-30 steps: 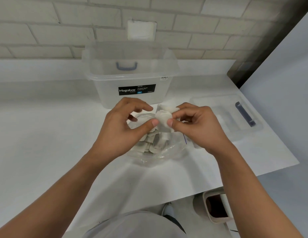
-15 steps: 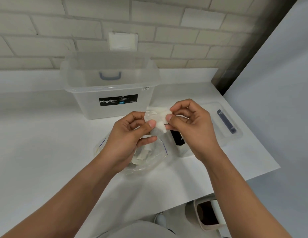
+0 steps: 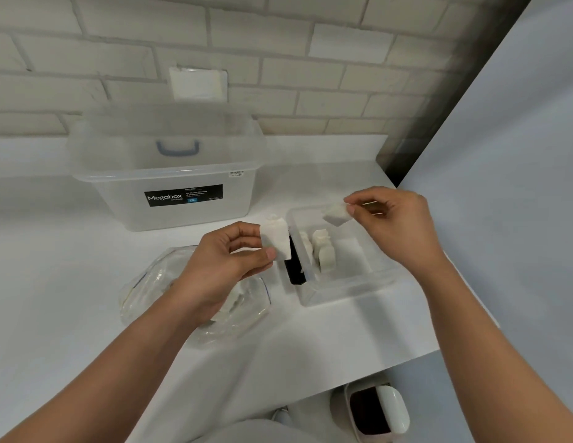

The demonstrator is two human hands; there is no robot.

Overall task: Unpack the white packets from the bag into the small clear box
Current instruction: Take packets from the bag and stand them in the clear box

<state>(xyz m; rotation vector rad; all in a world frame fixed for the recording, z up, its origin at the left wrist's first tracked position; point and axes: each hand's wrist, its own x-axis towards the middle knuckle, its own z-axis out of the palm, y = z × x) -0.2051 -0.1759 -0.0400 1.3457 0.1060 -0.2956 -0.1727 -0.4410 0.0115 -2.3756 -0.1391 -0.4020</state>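
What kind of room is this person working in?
Probably a utility or storage corner, not a clearly furnished room: a plain white counter against a painted brick wall, a large Megabox storage tub, and a small bin on the floor.

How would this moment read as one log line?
left hand: holds white packet | right hand: white packet over small clear box

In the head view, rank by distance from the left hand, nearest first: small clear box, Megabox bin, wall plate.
From the left hand:
1. Small clear box, just to its right on the counter.
2. Megabox bin, behind it, toward the wall.
3. Wall plate, on the brick above the bin.
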